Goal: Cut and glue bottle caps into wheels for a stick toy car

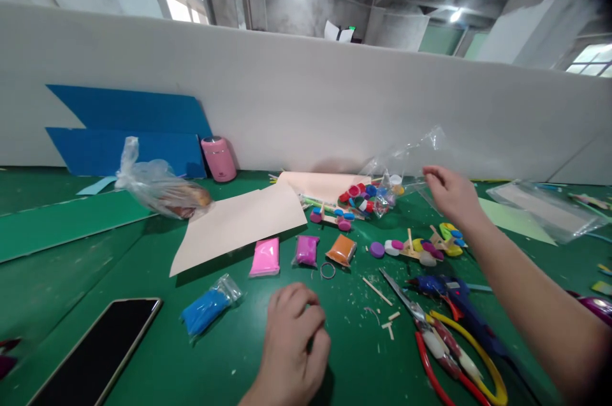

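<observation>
My left hand (297, 337) rests low over the table with its fingers curled together, and nothing shows in them. In front of it lie packets of pink clay (264, 257), purple clay (306, 250) and orange clay (342, 250); a blue clay packet (210, 307) is to its left. At the back right, my right hand (449, 194) has its fingers closed at the edge of a clear plastic bag (406, 164). Coloured bottle caps (366, 195) are gathered at that bag. Its fingertips are partly hidden.
Scissors (421, 313) and a blue glue gun (447, 291) lie at the right, near small wheeled models (329, 218). A phone (102, 352) is front left. Cream paper (239, 221), a tied bag (162, 186) and a pink canister (218, 159) stand behind. A white partition (287, 100) closes the back.
</observation>
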Motion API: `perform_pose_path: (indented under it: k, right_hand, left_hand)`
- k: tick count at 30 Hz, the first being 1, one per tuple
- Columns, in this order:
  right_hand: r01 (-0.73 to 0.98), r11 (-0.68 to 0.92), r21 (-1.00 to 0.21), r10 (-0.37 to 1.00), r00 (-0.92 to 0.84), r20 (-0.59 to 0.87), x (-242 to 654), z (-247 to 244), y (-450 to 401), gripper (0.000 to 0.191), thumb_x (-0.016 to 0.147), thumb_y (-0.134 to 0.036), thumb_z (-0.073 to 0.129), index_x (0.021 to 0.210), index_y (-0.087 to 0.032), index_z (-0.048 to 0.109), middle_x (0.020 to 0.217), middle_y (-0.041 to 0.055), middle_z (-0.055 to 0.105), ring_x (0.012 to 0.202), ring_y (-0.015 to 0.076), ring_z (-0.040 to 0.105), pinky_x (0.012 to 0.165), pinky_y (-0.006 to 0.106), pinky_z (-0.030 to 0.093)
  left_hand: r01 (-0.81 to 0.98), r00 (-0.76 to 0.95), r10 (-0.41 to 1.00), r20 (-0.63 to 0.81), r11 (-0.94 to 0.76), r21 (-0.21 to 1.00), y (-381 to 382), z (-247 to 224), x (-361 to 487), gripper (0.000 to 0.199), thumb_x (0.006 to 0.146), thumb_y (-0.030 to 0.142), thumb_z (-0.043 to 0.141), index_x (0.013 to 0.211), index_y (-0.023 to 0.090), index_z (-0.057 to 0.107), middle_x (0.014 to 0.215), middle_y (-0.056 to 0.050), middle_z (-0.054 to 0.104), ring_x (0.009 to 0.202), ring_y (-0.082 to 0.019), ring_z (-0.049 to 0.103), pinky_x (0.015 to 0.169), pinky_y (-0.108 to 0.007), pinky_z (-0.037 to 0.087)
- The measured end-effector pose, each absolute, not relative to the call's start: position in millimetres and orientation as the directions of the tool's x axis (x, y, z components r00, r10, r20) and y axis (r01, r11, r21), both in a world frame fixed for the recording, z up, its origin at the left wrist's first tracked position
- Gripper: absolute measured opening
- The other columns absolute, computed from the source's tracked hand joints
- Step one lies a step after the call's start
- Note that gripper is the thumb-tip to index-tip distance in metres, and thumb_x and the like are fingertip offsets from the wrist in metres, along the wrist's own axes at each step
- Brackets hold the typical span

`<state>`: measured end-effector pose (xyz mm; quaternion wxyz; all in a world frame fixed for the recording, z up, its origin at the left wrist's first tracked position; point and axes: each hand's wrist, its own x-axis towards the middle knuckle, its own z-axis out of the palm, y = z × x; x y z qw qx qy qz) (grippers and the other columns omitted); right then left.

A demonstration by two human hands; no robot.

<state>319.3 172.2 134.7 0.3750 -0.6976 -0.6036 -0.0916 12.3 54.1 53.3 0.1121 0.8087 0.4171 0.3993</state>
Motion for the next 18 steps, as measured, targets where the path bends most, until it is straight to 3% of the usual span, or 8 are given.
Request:
perform_pose_path:
  k: [4,7,14,18]
  right_hand:
    - [0.903,-0.071,-0.424,0.681,0.355,0.640,344,134,220,0.024,0.085,-0.027,0.048,0.106,-0.017,0.052,0.107,0.0062,0.056,0.094,0.0194,0.054,0.080,0.040,0.042]
    - [0.883,-0.119,-0.454,0.651,0.415,0.636,352,139,237,0.027,0.085,-0.028,0.047,0.109,-0.017,0.050,0.111,0.0065,0.052,0.094,0.0194,0.054,0.079,0.041,0.044]
    - [0.880,-0.082,-0.467,0.844,0.311,0.438,358,151,252,0.024,0.086,-0.028,0.047,0.107,-0.016,0.051,0.107,0.0058,0.055,0.088,0.0175,0.056,0.074,0.037,0.046]
    - [0.889,-0.095,-0.448,0.943,0.225,0.245,359,152,250,0.024,0.085,-0.027,0.048,0.105,-0.015,0.052,0.103,0.0052,0.056,0.083,0.0164,0.057,0.070,0.035,0.048]
  left_hand:
    - [0.522,0.365,0.759,0.539,-0.647,0.556,52,27,22,0.019,0.070,0.006,0.037,0.058,0.018,0.044,0.061,-0.003,0.047,0.065,-0.017,0.045,0.062,-0.034,0.035]
    - [0.482,0.394,0.717,0.575,-0.694,0.535,53,10,15,0.017,0.070,0.008,0.038,0.057,0.018,0.040,0.056,-0.001,0.043,0.061,-0.017,0.042,0.060,-0.035,0.033]
    - [0.506,0.317,0.782,0.537,-0.618,0.602,55,18,10,0.020,0.072,0.005,0.036,0.058,0.019,0.033,0.056,0.000,0.037,0.059,-0.015,0.038,0.058,-0.032,0.032]
    - [0.530,0.299,0.800,0.521,-0.593,0.606,55,18,11,0.021,0.074,0.005,0.036,0.059,0.018,0.034,0.057,0.000,0.039,0.059,-0.015,0.038,0.058,-0.031,0.032]
